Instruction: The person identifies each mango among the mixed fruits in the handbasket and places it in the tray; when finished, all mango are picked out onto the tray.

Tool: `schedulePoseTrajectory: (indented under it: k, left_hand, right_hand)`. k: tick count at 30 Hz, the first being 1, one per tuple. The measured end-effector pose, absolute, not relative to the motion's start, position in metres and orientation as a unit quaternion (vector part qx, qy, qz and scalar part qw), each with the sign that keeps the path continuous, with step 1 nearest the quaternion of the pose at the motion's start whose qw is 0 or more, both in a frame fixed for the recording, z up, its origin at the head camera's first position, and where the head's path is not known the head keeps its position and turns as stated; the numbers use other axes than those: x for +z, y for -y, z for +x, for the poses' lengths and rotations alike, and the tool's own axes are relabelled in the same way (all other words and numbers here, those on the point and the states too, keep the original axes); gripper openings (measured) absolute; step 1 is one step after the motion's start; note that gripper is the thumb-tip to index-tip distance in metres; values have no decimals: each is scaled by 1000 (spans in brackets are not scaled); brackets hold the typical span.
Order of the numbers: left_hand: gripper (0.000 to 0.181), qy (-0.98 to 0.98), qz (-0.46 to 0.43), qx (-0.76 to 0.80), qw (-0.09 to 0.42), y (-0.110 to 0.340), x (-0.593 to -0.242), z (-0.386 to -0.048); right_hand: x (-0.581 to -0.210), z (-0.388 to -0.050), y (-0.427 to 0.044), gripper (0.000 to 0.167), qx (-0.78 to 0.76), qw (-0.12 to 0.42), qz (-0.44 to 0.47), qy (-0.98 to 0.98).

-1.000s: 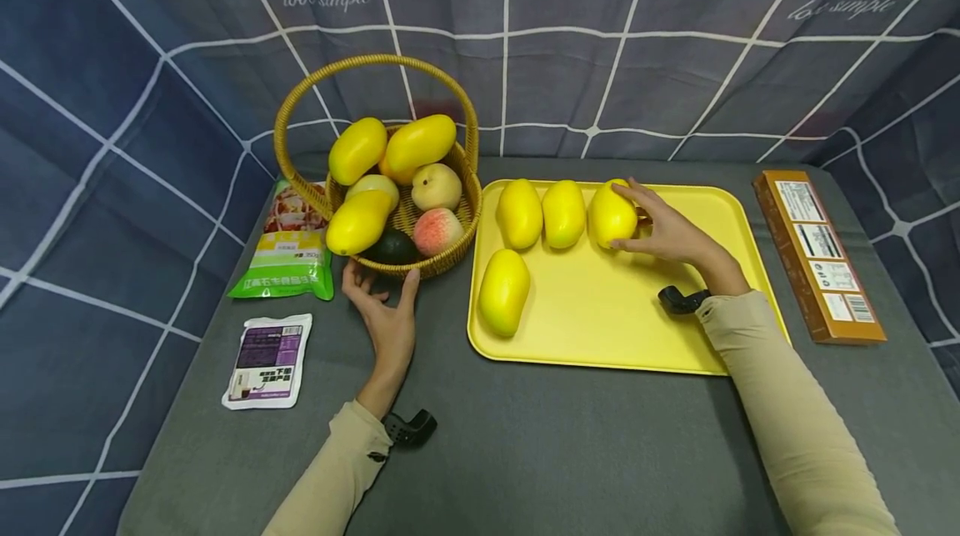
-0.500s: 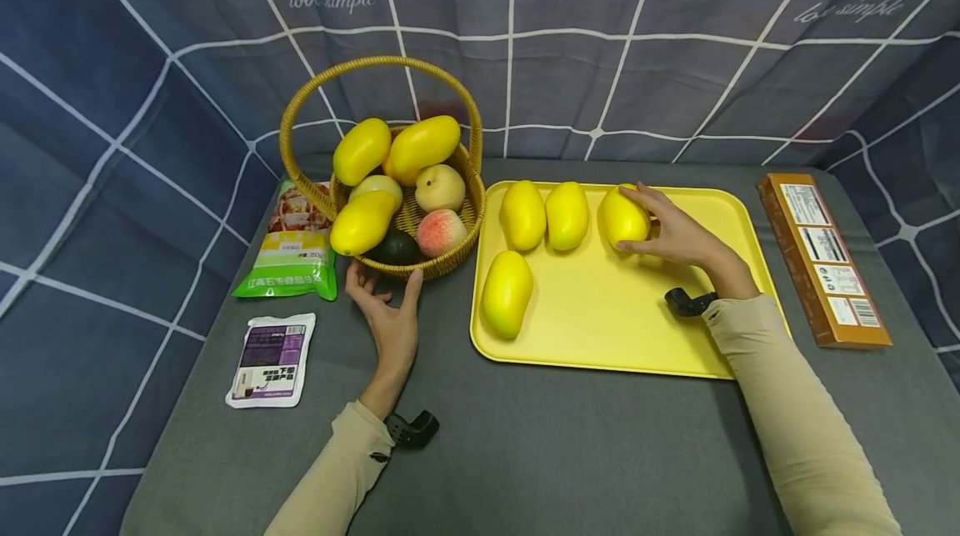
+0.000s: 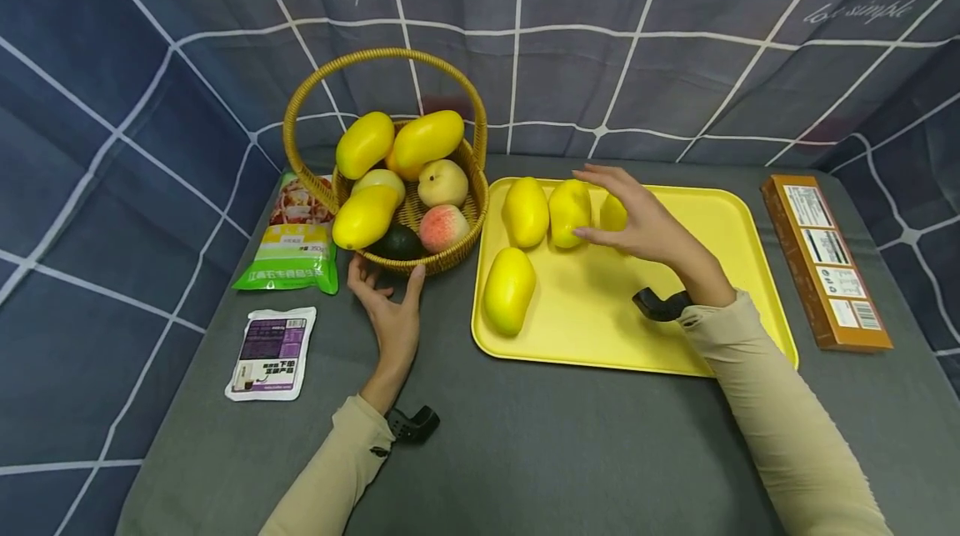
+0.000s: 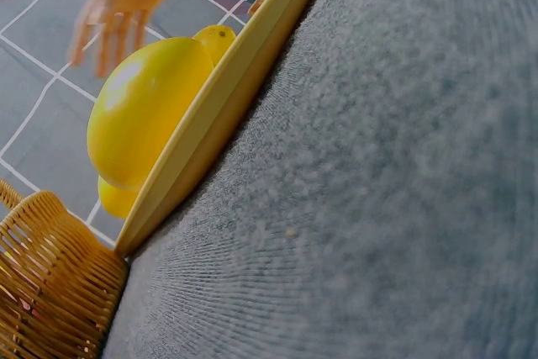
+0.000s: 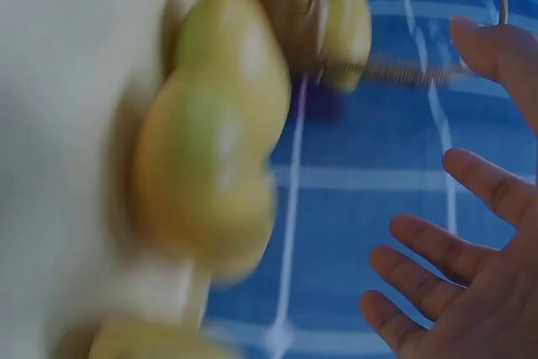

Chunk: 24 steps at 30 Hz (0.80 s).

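Note:
My right hand [image 3: 637,223] hovers over the yellow tray [image 3: 585,328], thumb and fingers spread, holding nothing. Between its fingertips, in the head view, lies the middle mango [image 3: 568,207] of the back row. Under the hand, the right mango [image 3: 613,213] is partly hidden; the left mango [image 3: 527,212] shows fully. A separate mango [image 3: 510,292] lies near the tray's front left. My left hand [image 3: 390,315] rests at the front of the wicker basket [image 3: 453,259], fingers loosely bent against its lower side. Inside the basket are several mangoes, peaches [image 3: 443,228] and a dark avocado [image 3: 397,243].
The basket's tall arched handle [image 3: 386,54] rises at the back. Left of it lies a green food bag [image 3: 292,244], with a white and purple pouch [image 3: 272,353] in front. A long brown box [image 3: 825,261] stands right of the tray. A grid-patterned curtain [image 3: 570,77] hangs behind.
My right hand has let go of the right mango and moved left and up, over the middle one. The left hand stays at the basket.

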<state>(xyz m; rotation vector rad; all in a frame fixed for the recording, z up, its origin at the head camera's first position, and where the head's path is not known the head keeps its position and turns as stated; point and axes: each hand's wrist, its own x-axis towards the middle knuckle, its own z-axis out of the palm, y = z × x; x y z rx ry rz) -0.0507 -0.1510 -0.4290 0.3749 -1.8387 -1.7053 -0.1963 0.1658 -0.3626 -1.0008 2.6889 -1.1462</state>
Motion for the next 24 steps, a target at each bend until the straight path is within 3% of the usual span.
schedulePoseTrajectory:
  k: [14,24]
  left_hand:
    - [76,685,140,-651,296,153,-433,-52]
    - [75,690,138,-645,297,154,-430,-52]
  right_hand:
    - [-345,-188,-58,74,-357,40,-445,-820]
    - [-347,-188,16,78,-327,96,-489,-803]
